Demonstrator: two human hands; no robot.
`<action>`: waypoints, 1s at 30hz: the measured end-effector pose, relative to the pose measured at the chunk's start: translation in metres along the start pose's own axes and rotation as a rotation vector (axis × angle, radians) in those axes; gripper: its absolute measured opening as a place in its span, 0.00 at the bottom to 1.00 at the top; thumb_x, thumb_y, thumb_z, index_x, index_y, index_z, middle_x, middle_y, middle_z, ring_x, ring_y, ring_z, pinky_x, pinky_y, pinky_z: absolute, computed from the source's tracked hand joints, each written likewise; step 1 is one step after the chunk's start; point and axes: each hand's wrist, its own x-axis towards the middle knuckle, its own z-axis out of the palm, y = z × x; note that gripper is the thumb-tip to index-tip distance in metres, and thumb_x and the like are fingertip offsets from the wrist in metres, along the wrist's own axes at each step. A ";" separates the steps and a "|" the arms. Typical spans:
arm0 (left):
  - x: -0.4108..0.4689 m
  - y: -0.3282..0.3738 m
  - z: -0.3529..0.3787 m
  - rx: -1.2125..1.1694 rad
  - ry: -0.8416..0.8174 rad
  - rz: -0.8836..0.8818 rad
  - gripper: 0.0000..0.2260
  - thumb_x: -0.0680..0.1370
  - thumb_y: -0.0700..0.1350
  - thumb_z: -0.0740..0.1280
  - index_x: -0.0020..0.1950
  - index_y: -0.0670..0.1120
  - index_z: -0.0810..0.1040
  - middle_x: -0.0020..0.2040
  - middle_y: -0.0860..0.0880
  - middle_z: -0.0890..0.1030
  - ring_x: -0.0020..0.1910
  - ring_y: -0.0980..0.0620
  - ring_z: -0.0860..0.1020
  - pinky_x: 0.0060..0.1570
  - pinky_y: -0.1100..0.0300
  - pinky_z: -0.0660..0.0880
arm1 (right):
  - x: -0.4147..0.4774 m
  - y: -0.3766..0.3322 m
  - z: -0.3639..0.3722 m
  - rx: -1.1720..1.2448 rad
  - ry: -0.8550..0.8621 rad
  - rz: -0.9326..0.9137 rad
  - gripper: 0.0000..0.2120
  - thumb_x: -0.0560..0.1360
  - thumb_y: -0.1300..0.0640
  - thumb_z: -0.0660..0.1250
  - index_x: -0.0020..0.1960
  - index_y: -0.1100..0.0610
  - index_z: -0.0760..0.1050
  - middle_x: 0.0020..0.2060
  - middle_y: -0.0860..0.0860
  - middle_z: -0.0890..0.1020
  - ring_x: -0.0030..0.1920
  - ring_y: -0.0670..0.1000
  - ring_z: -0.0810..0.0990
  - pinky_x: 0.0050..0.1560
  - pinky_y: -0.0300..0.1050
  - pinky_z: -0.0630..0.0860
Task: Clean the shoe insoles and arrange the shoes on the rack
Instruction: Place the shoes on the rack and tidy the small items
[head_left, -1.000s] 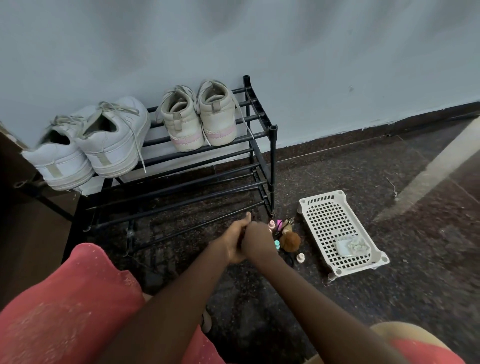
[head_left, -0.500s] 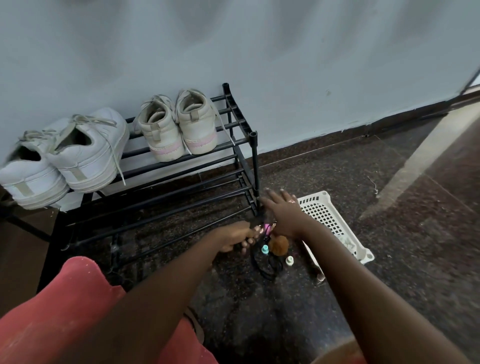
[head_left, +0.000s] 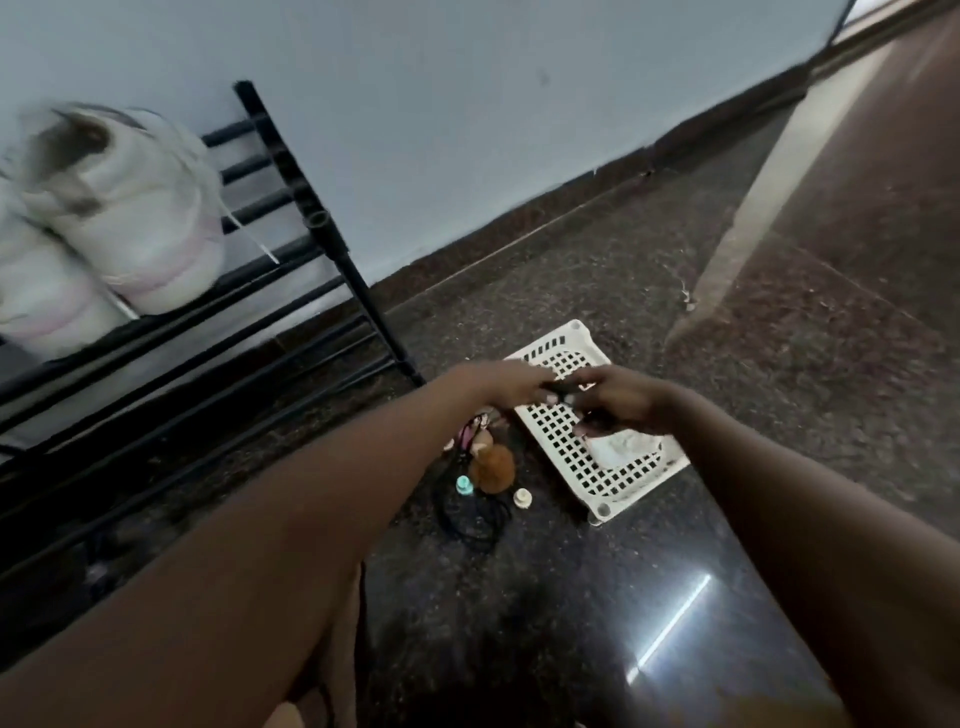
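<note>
Left grip (head_left: 511, 387) beside right grip (head_left: 621, 402), outstretched

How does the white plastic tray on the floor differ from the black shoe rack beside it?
The tray is white plastic with a grid of square holes; the rack is black, made of parallel bars. The tray lies low on the floor; the rack rises in tiers against the wall. The tray holds a whitish wad; the rack carries pale shoes on its top tier. Both stand on the dark floor.
</note>
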 end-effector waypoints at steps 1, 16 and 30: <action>0.016 -0.004 -0.006 -0.004 0.008 0.026 0.15 0.82 0.46 0.58 0.66 0.40 0.69 0.62 0.40 0.75 0.60 0.43 0.73 0.53 0.58 0.67 | 0.006 0.006 -0.010 0.121 0.028 -0.017 0.11 0.79 0.67 0.58 0.56 0.56 0.75 0.31 0.52 0.71 0.26 0.46 0.75 0.35 0.41 0.77; 0.185 -0.056 0.011 -1.056 0.442 -0.150 0.06 0.76 0.34 0.66 0.51 0.32 0.78 0.36 0.44 0.76 0.28 0.59 0.77 0.33 0.69 0.76 | 0.125 0.081 -0.033 -0.525 0.890 -0.077 0.12 0.78 0.63 0.60 0.58 0.61 0.79 0.51 0.62 0.79 0.50 0.60 0.77 0.50 0.45 0.71; 0.214 -0.048 0.048 -0.360 0.688 -0.087 0.12 0.74 0.36 0.70 0.57 0.43 0.81 0.54 0.43 0.80 0.53 0.47 0.78 0.56 0.53 0.75 | 0.128 0.098 -0.024 -0.643 0.850 0.169 0.14 0.77 0.73 0.52 0.57 0.71 0.72 0.55 0.65 0.71 0.52 0.62 0.72 0.45 0.49 0.66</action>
